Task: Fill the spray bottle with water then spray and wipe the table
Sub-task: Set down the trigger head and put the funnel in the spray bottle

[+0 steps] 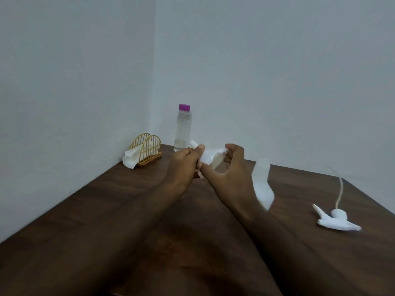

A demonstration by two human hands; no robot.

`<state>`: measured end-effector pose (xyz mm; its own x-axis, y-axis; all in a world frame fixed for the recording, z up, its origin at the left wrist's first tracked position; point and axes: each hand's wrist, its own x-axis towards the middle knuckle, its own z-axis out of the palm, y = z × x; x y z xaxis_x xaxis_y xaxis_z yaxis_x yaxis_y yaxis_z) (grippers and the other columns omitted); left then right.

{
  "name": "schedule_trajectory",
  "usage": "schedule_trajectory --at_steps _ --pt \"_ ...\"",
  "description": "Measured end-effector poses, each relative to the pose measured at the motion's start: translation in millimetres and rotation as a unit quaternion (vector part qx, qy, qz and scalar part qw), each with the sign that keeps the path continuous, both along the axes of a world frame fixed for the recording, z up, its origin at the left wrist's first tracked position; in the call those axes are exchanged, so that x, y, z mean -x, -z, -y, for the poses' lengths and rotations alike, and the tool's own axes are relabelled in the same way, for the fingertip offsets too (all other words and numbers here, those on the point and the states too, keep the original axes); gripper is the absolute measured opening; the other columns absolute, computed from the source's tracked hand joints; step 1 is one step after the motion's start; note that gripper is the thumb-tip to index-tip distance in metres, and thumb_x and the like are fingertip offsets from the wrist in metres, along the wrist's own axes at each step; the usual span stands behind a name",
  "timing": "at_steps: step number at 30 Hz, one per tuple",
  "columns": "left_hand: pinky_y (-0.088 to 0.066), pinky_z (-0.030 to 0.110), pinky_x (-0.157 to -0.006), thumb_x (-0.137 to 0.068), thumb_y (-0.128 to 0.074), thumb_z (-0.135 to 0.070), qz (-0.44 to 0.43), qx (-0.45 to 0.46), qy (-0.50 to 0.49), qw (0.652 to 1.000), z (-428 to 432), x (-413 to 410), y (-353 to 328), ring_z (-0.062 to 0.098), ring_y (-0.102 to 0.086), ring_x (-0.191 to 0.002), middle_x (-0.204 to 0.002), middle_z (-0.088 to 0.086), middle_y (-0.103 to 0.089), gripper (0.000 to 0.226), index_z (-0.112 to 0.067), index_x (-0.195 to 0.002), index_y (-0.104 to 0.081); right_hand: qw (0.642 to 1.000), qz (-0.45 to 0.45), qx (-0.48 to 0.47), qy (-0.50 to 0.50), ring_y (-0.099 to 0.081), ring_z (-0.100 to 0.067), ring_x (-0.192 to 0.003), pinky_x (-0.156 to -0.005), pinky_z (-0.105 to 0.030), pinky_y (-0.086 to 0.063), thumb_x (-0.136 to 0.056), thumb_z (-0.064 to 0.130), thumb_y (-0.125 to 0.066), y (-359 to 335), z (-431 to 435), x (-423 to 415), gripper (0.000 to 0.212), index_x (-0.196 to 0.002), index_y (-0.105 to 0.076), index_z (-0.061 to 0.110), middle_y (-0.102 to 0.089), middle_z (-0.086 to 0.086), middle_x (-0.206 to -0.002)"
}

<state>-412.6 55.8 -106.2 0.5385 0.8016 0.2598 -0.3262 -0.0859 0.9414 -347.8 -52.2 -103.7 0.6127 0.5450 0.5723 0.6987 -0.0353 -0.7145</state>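
Note:
My left hand (186, 165) and my right hand (233, 169) meet above the far middle of the dark wooden table (106, 210). Between them they hold a crumpled white tissue (210, 158). My left fingers pinch one end and my right fingers curl around the other. Just right of my right wrist is the translucent white spray bottle body (263, 184), blurred and without its head. The white spray head (337, 221) with its thin dip tube lies on the table at the right. A clear water bottle (182, 129) with a purple cap stands upright near the wall corner.
A gold wire napkin holder (147, 149) with white tissues sticking out sits in the far left corner against the wall. Walls close the table on the left and the back. The table's right edge runs just past the spray head.

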Motion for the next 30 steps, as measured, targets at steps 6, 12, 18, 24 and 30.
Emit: schedule_trajectory --at_steps 6,12,18,24,30 --pt "-0.06 0.036 -0.071 -0.1 -0.045 -0.043 0.041 0.008 0.068 0.997 47 -24 -35 0.022 -0.073 -0.084 -0.091 0.01 -0.075 0.044 -0.006 -0.106 -0.068 0.995 -0.049 -0.085 -0.025 -0.062 -0.001 -0.1 -0.071 -0.012 -0.052 -0.081 0.045 -0.074 -55 46 -16 0.054 -0.129 -0.053 0.032 -0.06 0.016 -0.113" --pt "-0.043 0.029 -0.086 -0.075 -0.033 -0.076 -0.102 -0.176 0.044 0.978 65 -59 3 0.013 -0.057 -0.109 -0.121 -0.001 -0.06 0.077 -0.021 -0.126 -0.05 0.999 -0.024 -0.007 0.033 -0.062 -0.011 -0.109 -0.093 -0.033 -0.051 -0.079 0.05 -0.067 -102 75 -73 0.06 -0.135 -0.057 0.03 -0.065 0.004 -0.122" --pt "-0.041 0.028 -0.098 -0.079 -0.06 -0.067 -0.267 -0.264 0.045 0.926 63 -92 34 0.016 -0.049 -0.125 -0.147 -0.005 -0.044 0.08 -0.029 -0.144 -0.034 0.994 -0.007 0.098 0.048 -0.065 -0.012 -0.102 -0.079 -0.026 -0.051 -0.081 0.046 -0.068 -100 78 -105 0.054 -0.13 -0.062 0.023 -0.069 0.001 -0.116" --pt "-0.036 0.018 -0.085 -0.085 -0.06 -0.059 -0.248 -0.271 0.024 0.93 61 -95 49 0.004 -0.046 -0.103 -0.139 -0.002 -0.053 0.069 -0.022 -0.141 -0.044 0.988 0.005 0.153 0.036 -0.062 -0.01 -0.11 -0.088 -0.027 -0.051 -0.077 0.047 -0.069 -95 63 -113 0.053 -0.125 -0.067 0.024 -0.067 0.007 -0.124" --pt "-0.036 0.017 -0.084 -0.086 -0.06 -0.055 -0.235 -0.297 0.025 0.925 64 -93 47 0.002 -0.045 -0.099 -0.136 -0.003 -0.055 0.062 -0.022 -0.137 -0.047 0.974 0.034 0.214 0.057 -0.058 -0.011 -0.106 -0.075 -0.023 -0.045 -0.076 0.057 -0.072 -90 46 -106 0.06 -0.123 -0.066 0.021 -0.063 0.005 -0.119"
